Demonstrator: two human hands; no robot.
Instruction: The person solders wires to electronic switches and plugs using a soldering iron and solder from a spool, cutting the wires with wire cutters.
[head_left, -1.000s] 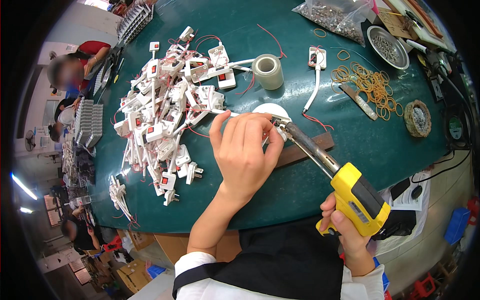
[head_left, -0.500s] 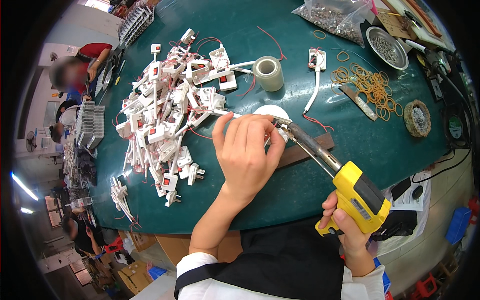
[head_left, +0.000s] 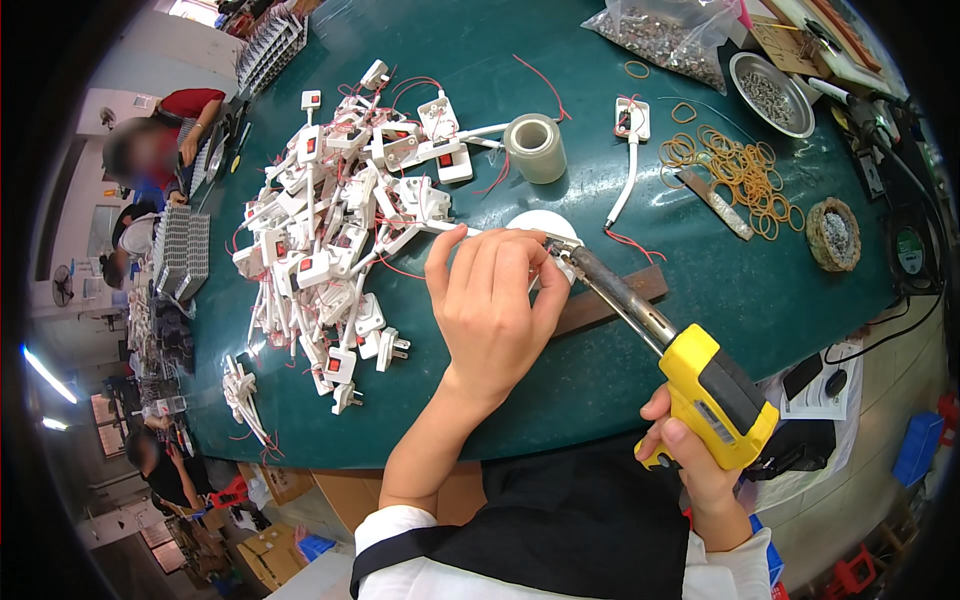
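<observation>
My left hand (head_left: pixel 497 300) is closed, its fingers bent over a small white switch housing (head_left: pixel 566 243), most of which they hide. A white cord runs from beside these fingers toward the pile on the left. In my right hand (head_left: pixel 693 452) is a yellow and black soldering gun (head_left: pixel 722 395), gripped by its handle. Its long metal barrel slants up and left, so the tip meets the white housing beside my left fingertips. Behind my left hand shows a round white piece (head_left: pixel 540 221). A dark wooden strip (head_left: pixel 612 300) lies beneath the barrel.
White corded switches (head_left: pixel 340 230) with red wires are heaped on the green table (head_left: pixel 470 400). Nearby stand a tape roll (head_left: pixel 535 150), a single corded switch (head_left: pixel 632 130), rubber bands (head_left: pixel 745 180), a metal bowl (head_left: pixel 772 95) and a parts bag (head_left: pixel 660 45). People sit far left.
The soldering gun and my right hand have shifted very slightly left. My left hand stays in place, still closed on the white housing.
</observation>
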